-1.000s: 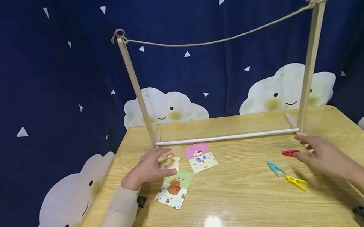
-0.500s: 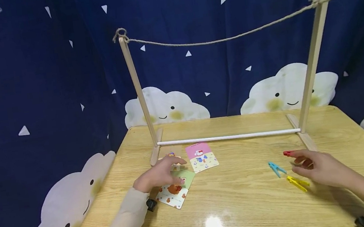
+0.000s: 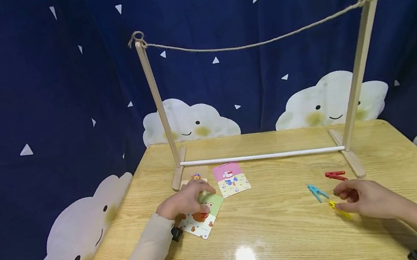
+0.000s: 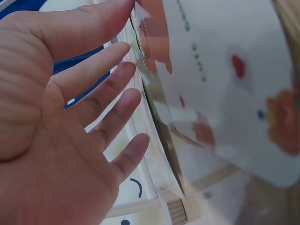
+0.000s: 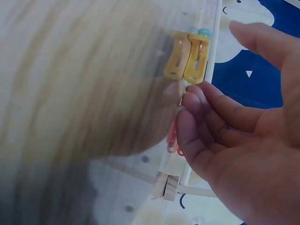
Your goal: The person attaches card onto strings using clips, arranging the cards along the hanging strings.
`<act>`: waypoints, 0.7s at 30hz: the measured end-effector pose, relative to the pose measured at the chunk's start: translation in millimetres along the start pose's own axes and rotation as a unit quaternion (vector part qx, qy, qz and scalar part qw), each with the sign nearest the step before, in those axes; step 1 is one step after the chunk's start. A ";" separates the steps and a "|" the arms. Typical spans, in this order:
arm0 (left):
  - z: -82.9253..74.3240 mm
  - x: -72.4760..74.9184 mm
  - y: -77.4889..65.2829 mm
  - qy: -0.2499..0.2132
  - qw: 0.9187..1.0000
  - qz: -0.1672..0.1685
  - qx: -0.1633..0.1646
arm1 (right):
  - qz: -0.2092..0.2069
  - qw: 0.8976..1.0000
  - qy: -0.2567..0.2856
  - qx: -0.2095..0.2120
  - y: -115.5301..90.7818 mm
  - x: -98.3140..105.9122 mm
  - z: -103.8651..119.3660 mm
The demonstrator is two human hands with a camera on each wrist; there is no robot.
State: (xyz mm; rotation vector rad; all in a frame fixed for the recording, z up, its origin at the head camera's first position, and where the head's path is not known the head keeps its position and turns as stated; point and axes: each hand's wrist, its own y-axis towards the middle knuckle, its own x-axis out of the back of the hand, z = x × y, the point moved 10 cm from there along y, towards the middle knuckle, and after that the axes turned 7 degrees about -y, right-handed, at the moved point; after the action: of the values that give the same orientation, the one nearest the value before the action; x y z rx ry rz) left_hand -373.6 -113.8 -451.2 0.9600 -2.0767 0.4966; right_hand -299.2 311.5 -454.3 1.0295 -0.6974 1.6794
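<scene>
My left hand [image 3: 186, 200] hovers over the green and white bear card [image 3: 199, 231], fingers spread and loosely bent, nothing between them. It hides part of that card and of the lion card [image 3: 197, 177] behind. In the left wrist view the thumb and fingertips come close to the bear card's surface. My right hand [image 3: 371, 199] is low by the yellow clothespin [image 5: 196, 61], partly covering it in the head view. Thumb and fingers stay apart and grip nothing. A blue clothespin [image 3: 318, 193] and a red clothespin [image 3: 335, 175] lie just beyond.
A pink card [image 3: 232, 179] lies right of the lion card. Behind stands a wooden frame with two posts [image 3: 158, 105], a sagging twine [image 3: 237, 48] between their tops and a white rod [image 3: 262, 156] low down. A dark blue curtain [image 3: 194, 14] hangs behind the wooden table [image 3: 276, 234].
My left hand has shifted from over the lion card toward me, onto the bear card's area. My right hand has moved from the red clothespin nearer to the yellow one.
</scene>
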 end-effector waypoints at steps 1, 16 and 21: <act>0.9 0.1 0.5 0.002 1.000 0.001 0.005 | 0.002 1.000 0.004 0.001 -0.5 -0.7 -0.1; -2.5 -5.1 5.9 0.006 1.000 0.007 0.022 | 0.035 0.999 -0.004 0.015 -2.6 -7.4 -1.9; -3.8 -10.1 6.0 -0.008 1.000 0.016 0.005 | 0.039 0.999 -0.009 0.019 -2.5 -8.7 -1.9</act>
State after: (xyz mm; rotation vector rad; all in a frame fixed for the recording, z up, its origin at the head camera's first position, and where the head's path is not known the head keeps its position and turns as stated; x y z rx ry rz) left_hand -372.2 -102.9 -456.9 0.9398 -2.1089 0.5172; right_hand -296.3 310.0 -463.0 1.0574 -0.7282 1.7583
